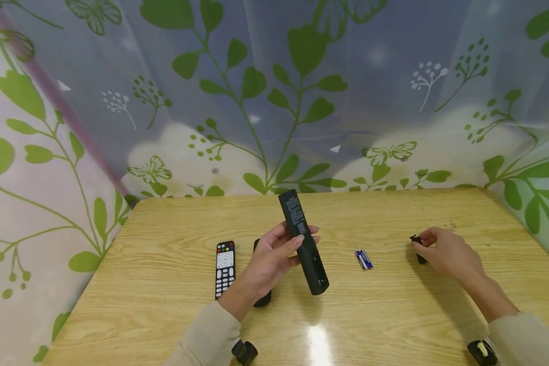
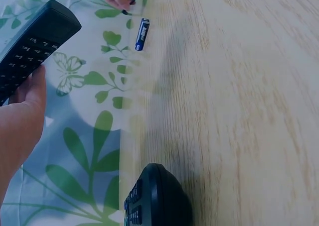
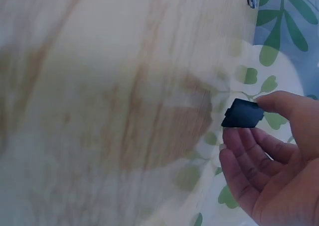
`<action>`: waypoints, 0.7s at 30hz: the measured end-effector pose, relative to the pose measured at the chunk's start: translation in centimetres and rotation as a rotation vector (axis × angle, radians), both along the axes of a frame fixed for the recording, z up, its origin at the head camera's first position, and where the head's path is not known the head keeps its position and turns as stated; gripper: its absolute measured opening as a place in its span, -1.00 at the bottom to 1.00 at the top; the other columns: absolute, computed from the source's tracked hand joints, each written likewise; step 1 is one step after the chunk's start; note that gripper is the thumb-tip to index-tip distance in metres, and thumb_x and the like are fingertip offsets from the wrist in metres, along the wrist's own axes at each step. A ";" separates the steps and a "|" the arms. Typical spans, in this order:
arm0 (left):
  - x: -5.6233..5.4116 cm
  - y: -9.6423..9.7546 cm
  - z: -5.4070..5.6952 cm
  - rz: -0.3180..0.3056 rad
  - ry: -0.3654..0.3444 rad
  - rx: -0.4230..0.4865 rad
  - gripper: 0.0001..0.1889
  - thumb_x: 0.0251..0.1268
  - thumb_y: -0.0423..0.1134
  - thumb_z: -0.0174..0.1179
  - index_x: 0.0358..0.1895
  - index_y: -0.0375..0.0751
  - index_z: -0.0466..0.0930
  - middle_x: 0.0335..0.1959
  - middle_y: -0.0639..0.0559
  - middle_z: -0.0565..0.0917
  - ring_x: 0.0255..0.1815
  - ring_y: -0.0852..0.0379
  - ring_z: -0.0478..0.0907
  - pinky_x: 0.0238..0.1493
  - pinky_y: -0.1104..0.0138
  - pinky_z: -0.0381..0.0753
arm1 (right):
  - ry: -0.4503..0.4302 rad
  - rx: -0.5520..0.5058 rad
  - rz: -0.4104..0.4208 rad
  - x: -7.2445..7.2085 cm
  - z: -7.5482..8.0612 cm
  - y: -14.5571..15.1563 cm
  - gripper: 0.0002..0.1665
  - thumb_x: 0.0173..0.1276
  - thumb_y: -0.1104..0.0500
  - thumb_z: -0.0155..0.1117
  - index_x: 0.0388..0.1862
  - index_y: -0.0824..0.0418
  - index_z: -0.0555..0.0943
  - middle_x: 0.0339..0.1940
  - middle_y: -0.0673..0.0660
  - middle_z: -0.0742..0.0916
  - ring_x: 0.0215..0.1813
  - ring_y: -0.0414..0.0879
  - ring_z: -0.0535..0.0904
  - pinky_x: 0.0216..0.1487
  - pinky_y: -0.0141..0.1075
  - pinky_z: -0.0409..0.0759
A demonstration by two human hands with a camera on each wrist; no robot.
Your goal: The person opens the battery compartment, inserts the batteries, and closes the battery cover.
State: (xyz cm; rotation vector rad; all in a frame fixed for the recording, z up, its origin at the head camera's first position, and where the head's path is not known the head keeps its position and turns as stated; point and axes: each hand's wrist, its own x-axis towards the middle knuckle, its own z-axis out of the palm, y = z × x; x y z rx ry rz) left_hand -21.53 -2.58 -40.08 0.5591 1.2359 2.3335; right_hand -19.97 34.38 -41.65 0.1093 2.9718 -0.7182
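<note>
My left hand (image 1: pixel 269 259) grips a black remote control (image 1: pixel 304 241) above the table. Its back faces the head camera, with a label near the top and an uncovered battery compartment toward the lower end. In the left wrist view, the remote's buttons show on its other side. On the right, my right hand (image 1: pixel 450 254) pinches a small black battery cover (image 3: pixel 243 113) between thumb and fingers. Between the hands, blue-and-silver batteries (image 1: pixel 364 260) lie side by side on the table.
A black remote with white and coloured buttons (image 1: pixel 225 264) lies on the wooden table (image 1: pixel 174 218) at the left. Another dark remote (image 1: pixel 263 300) is partly hidden under my left hand. A leaf-patterned curtain (image 1: pixel 274 101) hangs along the table's back edge.
</note>
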 end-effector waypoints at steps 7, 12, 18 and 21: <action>0.0 0.1 -0.1 0.006 -0.005 -0.002 -0.53 0.40 -0.31 0.12 0.33 -0.28 0.30 0.19 -0.17 0.51 0.24 -0.14 0.43 0.10 0.13 0.51 | -0.058 0.065 -0.001 -0.4 -0.5 0.1 -0.34 0.39 -0.14 0.14 0.09 0.45 0.49 -0.10 0.34 0.66 -0.20 0.17 0.61 -0.44 -0.05 0.51; 0.1 0.2 -0.1 0.011 -0.006 -0.014 -0.52 0.39 -0.31 0.13 0.32 -0.28 0.30 0.18 -0.17 0.52 0.26 -0.19 0.39 0.10 0.14 0.52 | -0.038 0.107 0.022 -0.4 -0.6 -0.3 -0.40 0.37 -0.10 0.17 0.05 0.44 0.53 -0.13 0.33 0.67 -0.21 0.17 0.61 -0.44 0.01 0.52; 0.1 0.0 -0.1 0.016 -0.004 -0.012 -0.51 0.40 -0.29 0.13 0.34 -0.26 0.29 0.16 -0.14 0.53 0.25 -0.17 0.41 0.09 0.14 0.52 | -0.035 0.118 0.049 -0.6 -0.7 -0.5 -0.44 0.36 -0.06 0.19 0.02 0.42 0.56 -0.15 0.31 0.68 -0.24 0.15 0.62 -0.43 0.03 0.53; 0.2 0.0 -0.2 0.016 -0.006 -0.010 -0.53 0.40 -0.30 0.12 0.33 -0.26 0.30 0.16 -0.15 0.53 0.24 -0.16 0.42 0.11 0.11 0.52 | -0.042 0.127 0.047 -0.5 -0.6 -0.6 -0.36 0.38 -0.11 0.15 0.09 0.45 0.52 -0.08 0.36 0.66 -0.16 0.21 0.61 -0.41 0.04 0.53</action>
